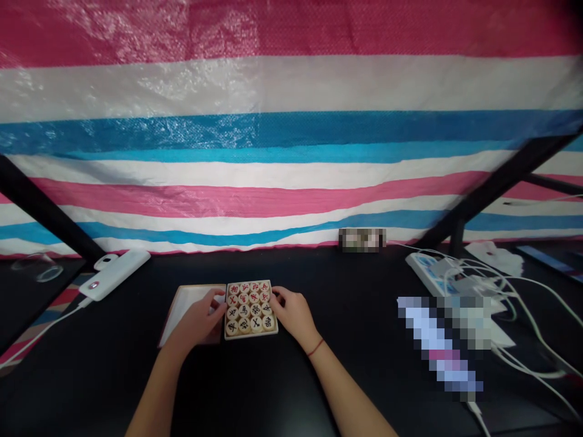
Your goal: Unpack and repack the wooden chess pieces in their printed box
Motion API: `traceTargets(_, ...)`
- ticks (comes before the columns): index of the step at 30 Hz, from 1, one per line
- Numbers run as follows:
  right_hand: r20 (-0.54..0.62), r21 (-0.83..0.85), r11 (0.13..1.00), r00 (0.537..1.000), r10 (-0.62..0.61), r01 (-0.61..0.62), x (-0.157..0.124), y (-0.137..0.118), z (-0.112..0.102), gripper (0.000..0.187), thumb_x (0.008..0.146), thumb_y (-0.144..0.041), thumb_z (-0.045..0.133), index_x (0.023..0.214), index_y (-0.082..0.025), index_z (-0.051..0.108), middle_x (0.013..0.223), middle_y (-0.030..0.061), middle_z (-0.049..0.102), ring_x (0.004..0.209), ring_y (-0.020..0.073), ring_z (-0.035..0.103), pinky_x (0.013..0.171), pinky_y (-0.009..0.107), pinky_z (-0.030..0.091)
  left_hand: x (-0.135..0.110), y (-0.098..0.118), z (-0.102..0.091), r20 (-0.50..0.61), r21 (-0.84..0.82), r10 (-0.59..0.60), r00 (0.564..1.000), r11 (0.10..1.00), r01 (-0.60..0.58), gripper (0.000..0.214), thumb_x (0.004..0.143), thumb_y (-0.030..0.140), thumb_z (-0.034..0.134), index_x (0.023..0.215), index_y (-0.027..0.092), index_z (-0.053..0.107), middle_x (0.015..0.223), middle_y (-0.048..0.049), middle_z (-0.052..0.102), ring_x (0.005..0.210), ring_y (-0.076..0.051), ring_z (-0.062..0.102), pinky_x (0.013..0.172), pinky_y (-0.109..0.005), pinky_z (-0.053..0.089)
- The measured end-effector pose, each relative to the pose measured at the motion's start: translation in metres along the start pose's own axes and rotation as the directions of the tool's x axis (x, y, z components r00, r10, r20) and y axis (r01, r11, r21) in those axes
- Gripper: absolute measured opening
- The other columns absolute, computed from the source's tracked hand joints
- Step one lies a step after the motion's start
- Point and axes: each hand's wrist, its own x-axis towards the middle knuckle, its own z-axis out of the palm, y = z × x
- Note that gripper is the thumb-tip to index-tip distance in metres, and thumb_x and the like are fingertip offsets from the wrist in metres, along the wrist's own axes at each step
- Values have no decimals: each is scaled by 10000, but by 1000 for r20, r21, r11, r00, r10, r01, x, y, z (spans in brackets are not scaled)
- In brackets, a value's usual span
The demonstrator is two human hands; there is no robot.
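Note:
A square white box (252, 337) sits on the black table, filled with round wooden Chinese chess pieces (244, 311) in rows. Red characters mark the far rows and black ones the near rows. My left hand (200, 318) is at the box's left edge, thumb and fingers curled against it. At the right edge my right hand (294, 314), with a thin red cord on its wrist, grips the side with bent fingers. Beneath and beside my left hand lies a box lid (178, 306) with a pale inside and reddish rim, partly covered by that hand.
To the left lies a white power bank-like device (116, 275) with a cable. On the right are a power strip (428, 273) with tangled white cables and a blurred-out phone-like object (437, 346). A small blurred object (362, 240) stands at the back, before a striped sheet (273, 200).

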Motion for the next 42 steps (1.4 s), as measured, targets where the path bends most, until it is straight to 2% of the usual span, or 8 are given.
traceTargets(5,10,3,1000,1000,-17,17,-1,-1,1,229,857,-255,528,963,-210,725,640,0,682,597,143,635,600,218,398,2,1,-4,-95,80,68,993,995,-60,378,888,424,389,1173,217,526,856,-20,682,683,-179,661,661,-282,492)
traceTargets(9,8,7,1000,1000,-26,26,-1,-2,0,229,855,-247,525,957,-210,728,637,3,686,593,146,633,600,221,396,9,16,-7,-290,354,255,923,924,-144,312,898,362,418,1083,207,617,948,-51,660,882,-201,634,808,-308,450)
traceTargets(17,13,-4,999,999,-38,38,-2,-5,-2,215,860,-240,529,941,-213,726,663,6,699,614,150,647,601,221,390,21,35,6,-260,564,137,956,825,35,262,907,370,471,937,179,647,908,-62,612,811,-205,622,682,-284,415)
traceTargets(28,-43,21,1000,999,-6,7,-1,-7,-3,216,875,-253,518,849,-206,727,636,6,681,581,139,620,582,224,393,26,21,13,-295,485,282,913,868,-112,143,851,329,497,814,206,557,852,-45,634,840,-219,610,757,-312,434)
traceTargets(33,-297,51,975,936,-190,214,-6,-13,-5,264,859,-246,520,1069,-177,664,815,51,682,751,178,636,718,288,501,14,41,13,-458,245,306,835,946,-212,208,848,404,472,846,216,559,818,-24,635,760,-194,594,715,-306,449)
traceTargets(37,-354,30,880,828,-434,474,-11,-23,-3,383,858,-230,558,1241,-216,568,1129,102,626,1045,214,590,897,365,508,4,75,19,-201,16,400,894,914,-405,198,823,408,521,831,217,575,754,17,634,693,-153,591,657,-258,463)
traceTargets(40,-354,80,878,837,-418,472,-10,-21,-2,313,910,-207,499,1210,-226,586,1080,88,632,1006,189,599,899,339,512,8,84,22,-110,-35,415,903,906,-421,228,838,423,515,871,214,600,768,16,659,709,-152,610,658,-250,476)
traceTargets(42,-361,68,919,868,-341,389,-4,-11,-5,299,916,-234,501,1197,-219,600,1084,97,622,1018,199,590,912,350,502,15,77,18,-156,-13,394,906,916,-401,287,851,451,500,961,214,619,843,-3,686,763,-164,630,699,-262,488)
